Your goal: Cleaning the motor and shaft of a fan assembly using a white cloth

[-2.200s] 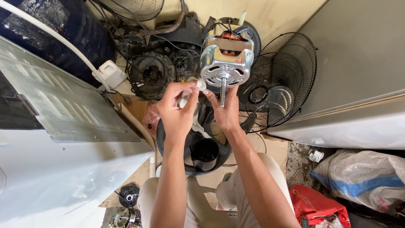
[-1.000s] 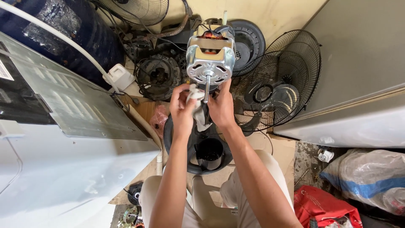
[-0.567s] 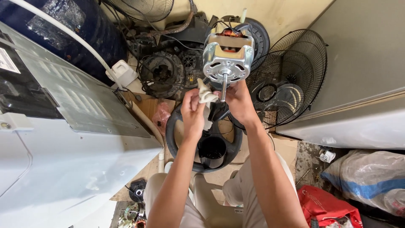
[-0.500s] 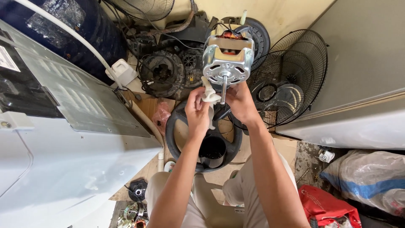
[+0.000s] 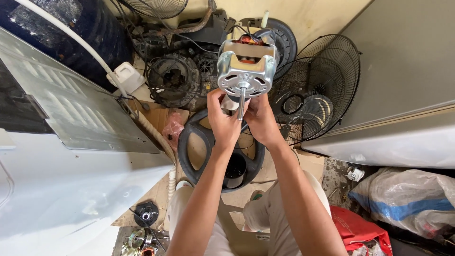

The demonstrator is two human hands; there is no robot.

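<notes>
head view, looking straight down: both hands are up in the middle of the scene around a fan motor [image 5: 246,71]. it's a chunky cast metal housing, silvery and dull, rounded corners with slotted openings on the face, copper windings showing at the far end, and a thin steel shaft [image 5: 241,102] sticking out toward the camera. left hand [image 5: 222,121] has its fingers curled shut on a small white cloth [image 5: 231,102] pressed against the base of the shaft. right hand [image 5: 260,121] is closed up just beside the shaft on its right; can't really tell if it's clamping the shaft or the motor body, the fingers are hidden behind.

below the hands on the floor sits a black plastic fan housing ring [image 5: 220,151], smooth and spoked. wire fan guards [image 5: 315,90] lean on the right, thin dark mesh. a ribbed grey metal panel [image 5: 71,104] lies on the left, and a red plastic bag [image 5: 358,227] sits near right.

compared with half a second ago: barely anything changes. same two-handed hold, cloth in the same spot on the shaft, motor sits about where it was, just shifted a touch in frame.
</notes>
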